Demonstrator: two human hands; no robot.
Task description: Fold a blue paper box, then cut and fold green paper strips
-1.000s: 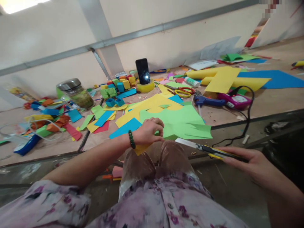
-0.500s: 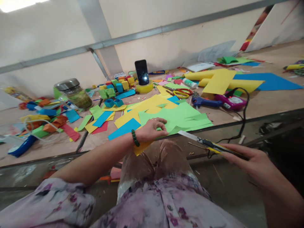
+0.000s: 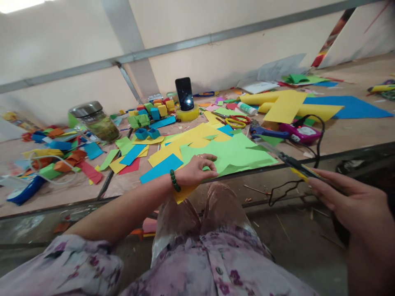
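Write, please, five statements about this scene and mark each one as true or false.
1. The right hand holds a utility knife. True.
2. The left hand holds scissors. False: it touches the green sheet; the scissors lie farther back.
3. A phone stands at the yellow tape roll. True.
4. The bracelet is on the right wrist. False: it is on the left.
5. The jar has a lid. True.

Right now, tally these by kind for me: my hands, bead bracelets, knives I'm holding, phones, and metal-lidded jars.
Hands: 2
Bead bracelet: 1
Held utility knife: 1
Phone: 1
Metal-lidded jar: 1
Total: 6
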